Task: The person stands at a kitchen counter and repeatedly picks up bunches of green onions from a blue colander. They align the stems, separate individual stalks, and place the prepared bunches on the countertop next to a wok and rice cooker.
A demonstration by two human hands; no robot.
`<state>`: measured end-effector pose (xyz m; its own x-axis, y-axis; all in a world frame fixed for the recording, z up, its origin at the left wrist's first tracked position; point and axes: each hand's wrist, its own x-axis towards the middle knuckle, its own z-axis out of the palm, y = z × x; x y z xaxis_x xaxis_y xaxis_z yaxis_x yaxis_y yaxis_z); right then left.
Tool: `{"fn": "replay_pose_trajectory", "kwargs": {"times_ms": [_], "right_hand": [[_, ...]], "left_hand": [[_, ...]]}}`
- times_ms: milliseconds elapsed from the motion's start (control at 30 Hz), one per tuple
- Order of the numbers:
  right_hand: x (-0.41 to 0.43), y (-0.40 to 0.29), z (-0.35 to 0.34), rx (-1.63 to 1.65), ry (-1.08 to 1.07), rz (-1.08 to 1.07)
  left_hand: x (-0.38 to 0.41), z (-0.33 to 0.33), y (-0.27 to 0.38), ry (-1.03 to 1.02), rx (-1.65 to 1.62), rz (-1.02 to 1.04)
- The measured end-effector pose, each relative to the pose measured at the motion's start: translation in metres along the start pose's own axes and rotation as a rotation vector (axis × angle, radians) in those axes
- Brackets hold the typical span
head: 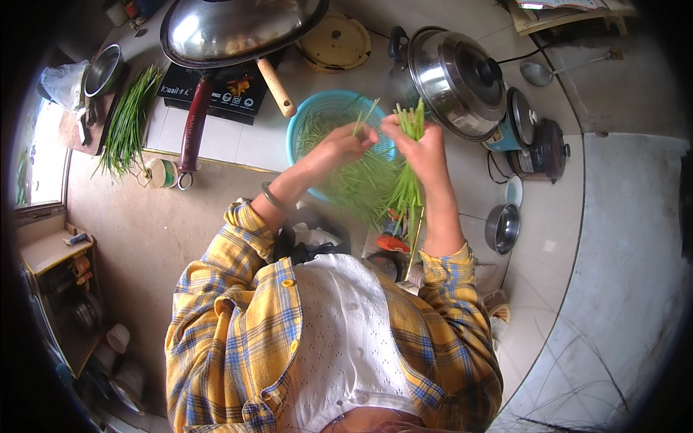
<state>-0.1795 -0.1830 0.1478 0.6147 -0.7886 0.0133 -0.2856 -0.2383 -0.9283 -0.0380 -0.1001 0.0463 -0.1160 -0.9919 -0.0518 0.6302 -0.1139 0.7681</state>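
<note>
Both hands are raised close together over a blue plastic colander [296, 125]. My right hand [419, 143] grips a bunch of what look like garlic chives [406, 189], the pale cut ends up and the green leaves hanging down. My left hand [346, 142] pinches a few thin stalks [367, 112] between its fingertips. Their blurred leaves spread below over the colander's near side. Inside the colander lie more loose green leaves [316, 130], partly hidden by my left hand and forearm.
A lidded wok [238, 27] rests on an induction cooker [211, 92], its red handle [192, 130] jutting over the counter edge. More chives [130, 119] lie beside a cutting board [81, 127] with a knife [83, 129]. Right of the colander stands a large steel pot [455, 81]; a steel bowl [502, 229] sits nearer.
</note>
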Motion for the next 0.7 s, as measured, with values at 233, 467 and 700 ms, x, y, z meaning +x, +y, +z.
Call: {"fn": "replay_pose_trajectory", "kwargs": {"times_ms": [233, 467, 700], "right_hand": [[0.005, 0.022, 0.02, -0.267, 0.082, -0.056], [0.013, 0.017, -0.001, -0.008, 0.01, 0.127], [0.013, 0.021, 0.003, 0.072, -0.027, 0.024]], "left_hand": [[0.001, 0.014, -0.007, 0.092, 0.406, 0.265], [0.003, -0.006, -0.004, 0.007, 0.135, 0.136], [0.006, -0.009, -0.008, 0.021, 0.159, 0.112]]}}
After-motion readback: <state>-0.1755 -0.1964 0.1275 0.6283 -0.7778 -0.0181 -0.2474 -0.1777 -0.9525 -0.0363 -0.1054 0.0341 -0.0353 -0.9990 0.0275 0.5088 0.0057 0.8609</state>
